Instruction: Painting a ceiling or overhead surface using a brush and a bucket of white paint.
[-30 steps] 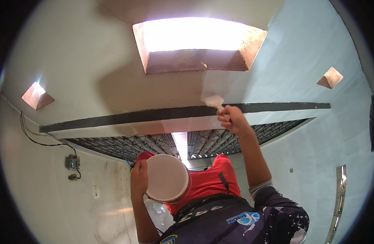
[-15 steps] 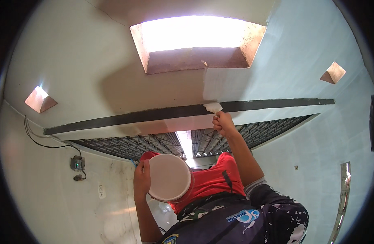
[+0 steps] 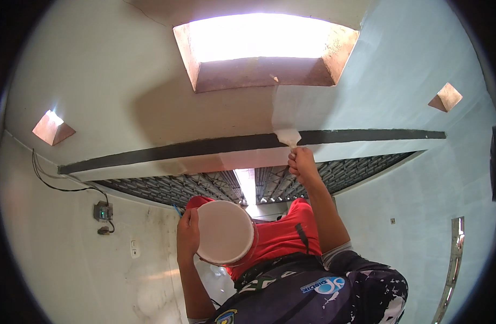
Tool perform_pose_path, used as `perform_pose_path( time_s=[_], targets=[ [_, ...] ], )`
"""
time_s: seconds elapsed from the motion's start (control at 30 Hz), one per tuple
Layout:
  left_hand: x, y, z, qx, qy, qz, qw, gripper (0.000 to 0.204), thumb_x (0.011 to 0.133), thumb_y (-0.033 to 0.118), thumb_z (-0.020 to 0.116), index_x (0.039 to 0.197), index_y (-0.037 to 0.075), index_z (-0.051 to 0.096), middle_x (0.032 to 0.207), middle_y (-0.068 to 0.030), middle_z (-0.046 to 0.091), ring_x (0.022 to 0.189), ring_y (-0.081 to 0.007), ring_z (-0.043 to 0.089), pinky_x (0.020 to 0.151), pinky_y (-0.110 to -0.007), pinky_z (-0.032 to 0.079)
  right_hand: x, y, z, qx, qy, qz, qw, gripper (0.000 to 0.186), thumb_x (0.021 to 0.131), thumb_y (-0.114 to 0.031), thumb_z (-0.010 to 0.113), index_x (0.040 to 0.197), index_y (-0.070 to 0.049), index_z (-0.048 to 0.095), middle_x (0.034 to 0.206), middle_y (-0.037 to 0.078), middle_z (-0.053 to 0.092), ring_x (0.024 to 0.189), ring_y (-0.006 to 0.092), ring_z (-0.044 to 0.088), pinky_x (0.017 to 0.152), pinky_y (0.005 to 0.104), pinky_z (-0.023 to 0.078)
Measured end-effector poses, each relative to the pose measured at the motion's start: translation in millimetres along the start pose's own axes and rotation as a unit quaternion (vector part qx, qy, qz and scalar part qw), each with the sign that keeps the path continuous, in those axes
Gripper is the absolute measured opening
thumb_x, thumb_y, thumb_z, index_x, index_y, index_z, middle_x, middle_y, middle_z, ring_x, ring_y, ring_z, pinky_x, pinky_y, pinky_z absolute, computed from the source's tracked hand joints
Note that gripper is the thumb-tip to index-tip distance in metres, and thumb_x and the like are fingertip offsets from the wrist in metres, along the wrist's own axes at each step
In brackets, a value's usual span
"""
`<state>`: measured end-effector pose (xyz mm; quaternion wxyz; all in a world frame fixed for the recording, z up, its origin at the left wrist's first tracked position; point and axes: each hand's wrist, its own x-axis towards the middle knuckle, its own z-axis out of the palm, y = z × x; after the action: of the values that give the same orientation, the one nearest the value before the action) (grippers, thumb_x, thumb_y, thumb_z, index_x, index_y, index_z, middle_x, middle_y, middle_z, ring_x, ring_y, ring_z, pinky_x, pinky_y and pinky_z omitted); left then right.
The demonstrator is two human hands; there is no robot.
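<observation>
My right hand [image 3: 303, 164] is raised against the wall and shut on a paint-covered brush [image 3: 288, 136]. The brush tip rests on the dark horizontal stripe [image 3: 205, 146]. A strip of fresh white paint [image 3: 283, 108] runs from the bright recess down to the brush. My left hand [image 3: 188, 237] holds a round white container [image 3: 225, 232] by its side at chest height, with its pale bottom facing the camera. A red cloth [image 3: 283, 237] and a dark printed shirt [image 3: 313, 286] fill the lower middle.
A bright rectangular opening [image 3: 264, 48] with bare brown reveals sits high in the wall. Small square niches [image 3: 52, 127] [image 3: 446, 97] flank it. Below the stripe is a metal grille [image 3: 167, 186]. An electrical box with cables [image 3: 102, 211] hangs at left and a metal frame [image 3: 456, 259] stands at right.
My right hand and the brush have shifted slightly along the dark stripe. My left hand still holds the white container in about the same place.
</observation>
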<state>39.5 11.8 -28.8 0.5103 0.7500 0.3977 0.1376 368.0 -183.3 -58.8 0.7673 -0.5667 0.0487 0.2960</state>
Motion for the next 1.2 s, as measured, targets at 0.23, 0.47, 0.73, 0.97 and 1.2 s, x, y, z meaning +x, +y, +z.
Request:
perform_pose_path(
  time_s=[0.23,0.47,0.73,0.97,1.2],
  targets=[
    [2.7,2.5,3.6,0.007,-0.011,-0.005,1.000,0.043,0.107,0.038,0.046,0.109,-0.001,0.064,0.096,-0.0144,0.069,0.089,-0.0218,0.064,0.084,-0.035,0.049,38.8,10.6,-5.5,0.010,0.020,0.024,0.999,0.011,0.096,-0.014,0.047,0.086,-0.010,0.044,0.067,-0.002,0.042,0.044,0.0051,0.030,0.036,0.0241,0.020],
    [1.3,-7.3,-0.2,-0.001,-0.002,0.004,1.000,0.044,0.107,0.039,0.045,0.109,-0.001,0.064,0.097,-0.0156,0.069,0.090,-0.0239,0.064,0.085,-0.036,0.049,3.8,5.5,-12.4,0.037,-0.037,-0.011,0.999,0.011,0.096,-0.014,0.046,0.086,-0.010,0.042,0.066,-0.003,0.040,0.044,0.0052,0.030,0.036,0.0247,0.021],
    [6.1,3.1,5.8,0.022,-0.015,0.007,1.000,0.044,0.107,0.039,0.045,0.109,-0.001,0.064,0.097,-0.0178,0.069,0.090,-0.0277,0.065,0.085,-0.037,0.049,35.0,11.4,-10.9,0.013,0.003,0.006,1.000,0.012,0.096,-0.014,0.045,0.084,-0.011,0.043,0.065,-0.003,0.038,0.044,0.0052,0.029,0.036,0.0242,0.020],
    [1.7,-4.5,-1.8,0.016,-0.005,0.005,1.000,0.043,0.107,0.039,0.046,0.110,0.000,0.064,0.097,-0.0170,0.069,0.091,-0.0261,0.066,0.085,-0.036,0.049,13.3,9.5,-27.3,0.067,-0.046,0.004,0.997,0.011,0.096,-0.015,0.045,0.086,-0.011,0.043,0.067,-0.003,0.041,0.043,0.0054,0.029,0.036,0.0254,0.019],
    [4.1,-0.2,2.8,0.023,-0.007,0.002,1.000,0.043,0.107,0.039,0.046,0.110,-0.001,0.064,0.098,-0.0161,0.069,0.091,-0.0244,0.065,0.086,-0.035,0.049,27.7,13.3,-10.8,-0.013,0.004,0.025,1.000,0.014,0.097,-0.016,0.043,0.085,-0.010,0.045,0.066,-0.003,0.038,0.044,0.0046,0.027,0.037,0.0237,0.017]
  ],
)
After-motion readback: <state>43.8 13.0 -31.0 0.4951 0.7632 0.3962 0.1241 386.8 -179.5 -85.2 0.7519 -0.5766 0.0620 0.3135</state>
